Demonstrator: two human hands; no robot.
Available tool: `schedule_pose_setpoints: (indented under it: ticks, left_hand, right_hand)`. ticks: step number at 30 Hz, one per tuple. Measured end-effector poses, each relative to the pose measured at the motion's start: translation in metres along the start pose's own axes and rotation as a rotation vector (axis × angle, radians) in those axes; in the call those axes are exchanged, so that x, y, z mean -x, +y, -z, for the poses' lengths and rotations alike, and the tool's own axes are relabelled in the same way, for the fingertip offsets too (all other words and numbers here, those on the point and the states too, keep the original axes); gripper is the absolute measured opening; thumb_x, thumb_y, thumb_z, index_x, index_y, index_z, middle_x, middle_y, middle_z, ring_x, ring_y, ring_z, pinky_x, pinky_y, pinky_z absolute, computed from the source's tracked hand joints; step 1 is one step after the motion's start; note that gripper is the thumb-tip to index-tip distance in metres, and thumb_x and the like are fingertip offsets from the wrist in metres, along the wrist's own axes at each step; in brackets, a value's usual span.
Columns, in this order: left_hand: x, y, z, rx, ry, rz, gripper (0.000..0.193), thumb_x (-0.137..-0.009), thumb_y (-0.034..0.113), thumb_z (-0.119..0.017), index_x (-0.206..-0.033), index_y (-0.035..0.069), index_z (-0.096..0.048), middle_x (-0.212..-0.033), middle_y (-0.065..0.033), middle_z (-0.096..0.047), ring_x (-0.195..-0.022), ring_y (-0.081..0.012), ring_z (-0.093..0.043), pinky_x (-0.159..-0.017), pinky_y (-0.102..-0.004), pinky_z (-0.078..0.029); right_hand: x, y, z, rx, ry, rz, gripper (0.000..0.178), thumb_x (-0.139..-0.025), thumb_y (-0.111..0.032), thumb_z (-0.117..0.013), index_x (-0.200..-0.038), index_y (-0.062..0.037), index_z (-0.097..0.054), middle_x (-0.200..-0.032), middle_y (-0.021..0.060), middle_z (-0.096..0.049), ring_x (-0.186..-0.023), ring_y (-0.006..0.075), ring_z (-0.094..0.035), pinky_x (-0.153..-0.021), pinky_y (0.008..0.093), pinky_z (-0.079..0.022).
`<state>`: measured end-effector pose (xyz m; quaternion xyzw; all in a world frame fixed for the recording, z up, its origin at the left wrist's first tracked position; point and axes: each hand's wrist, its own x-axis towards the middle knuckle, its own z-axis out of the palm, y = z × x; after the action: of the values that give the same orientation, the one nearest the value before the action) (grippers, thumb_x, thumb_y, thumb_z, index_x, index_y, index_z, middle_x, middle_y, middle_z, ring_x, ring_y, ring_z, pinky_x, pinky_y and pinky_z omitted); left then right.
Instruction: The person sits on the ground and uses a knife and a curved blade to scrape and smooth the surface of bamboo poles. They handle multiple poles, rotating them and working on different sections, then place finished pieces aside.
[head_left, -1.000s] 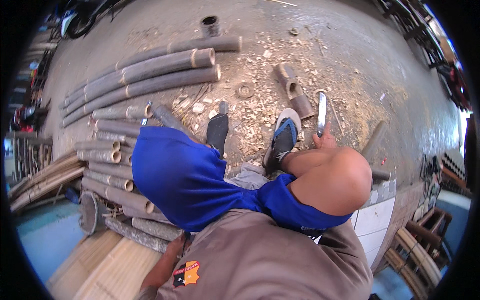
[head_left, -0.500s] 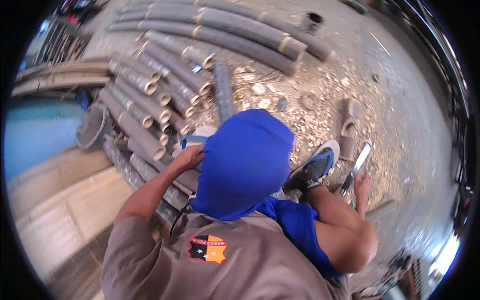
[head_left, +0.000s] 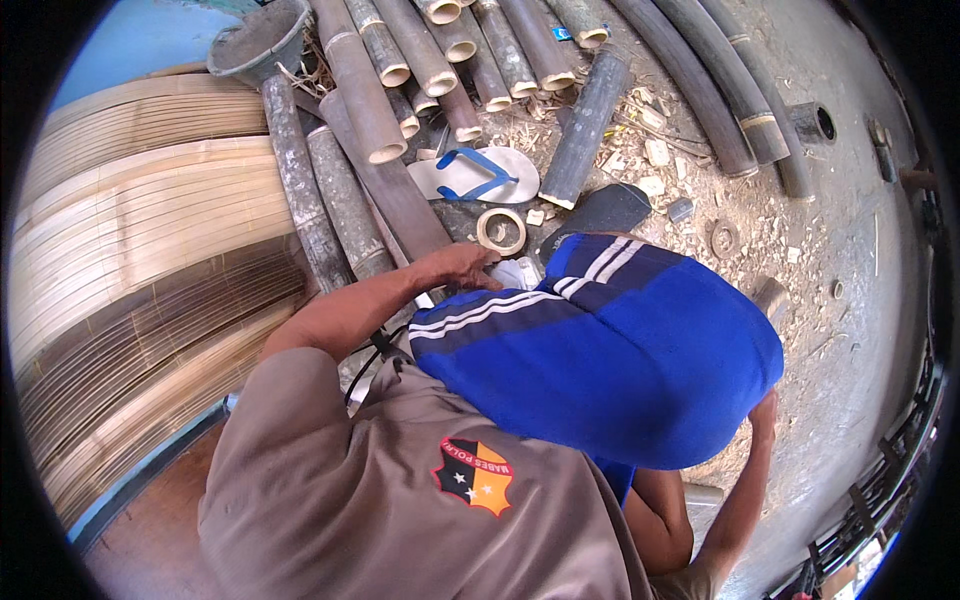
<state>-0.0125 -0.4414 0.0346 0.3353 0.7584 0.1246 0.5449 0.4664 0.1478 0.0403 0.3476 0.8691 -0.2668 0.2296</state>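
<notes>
My left hand (head_left: 466,267) is low beside my blue-clad knee, its fingers curled down next to a pale grey piece (head_left: 514,273). What the fingers hold, if anything, is hidden. A cut bamboo ring (head_left: 501,231) lies just beyond that hand. Past the ring is a white sandal with blue straps (head_left: 475,178), with a dark sole-shaped thing (head_left: 605,212) to its right. My right hand (head_left: 764,412) is down by the outer side of my right knee. The blue cloth covers its fingers, and no knife shows.
Several short bamboo lengths (head_left: 355,95) lie at the far left, with longer poles (head_left: 700,80) at the far right. Split bamboo strips (head_left: 150,225) are stacked at the left below a grey bucket (head_left: 262,45). Chips (head_left: 690,195) litter the floor.
The view has swung, bringing the left-hand stacks closer. The white sandal and ring now show. The right hand, earlier beside a knife with a bright blade, has gone behind the knee.
</notes>
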Motion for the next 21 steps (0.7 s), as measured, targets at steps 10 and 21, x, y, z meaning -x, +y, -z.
schedule_pose_setpoints:
  ticks: [10,21]
  left_hand:
    - [-0.09,-0.045,-0.002,-0.128,0.063,-0.132,0.031,-0.093,0.035,-0.065,-0.107,0.009,-0.072,-0.101,-0.0216,-0.075,-0.103,-0.043,-0.071,-0.086,-0.0535,-0.055]
    - [-0.206,0.074,0.098,-0.046,0.83,0.001,0.119,-0.082,0.046,-0.082,-0.169,0.016,-0.008,-0.13,-0.0366,-0.058,-0.113,-0.0514,-0.063,-0.1,-0.0549,-0.05]
  right_hand:
    - [-0.05,-0.057,-0.058,-0.167,0.099,-0.351,0.117,-0.085,-0.052,-0.08,-0.165,0.0026,-0.015,-0.131,0.0381,-0.063,-0.121,0.0483,-0.065,-0.102,0.047,-0.052]
    - [-0.083,-0.092,-0.099,-0.004,0.546,-0.637,0.1,-0.08,-0.056,-0.079,-0.148,0.0082,-0.045,-0.123,0.0367,-0.067,-0.113,0.0506,-0.067,-0.096,0.0524,-0.054]
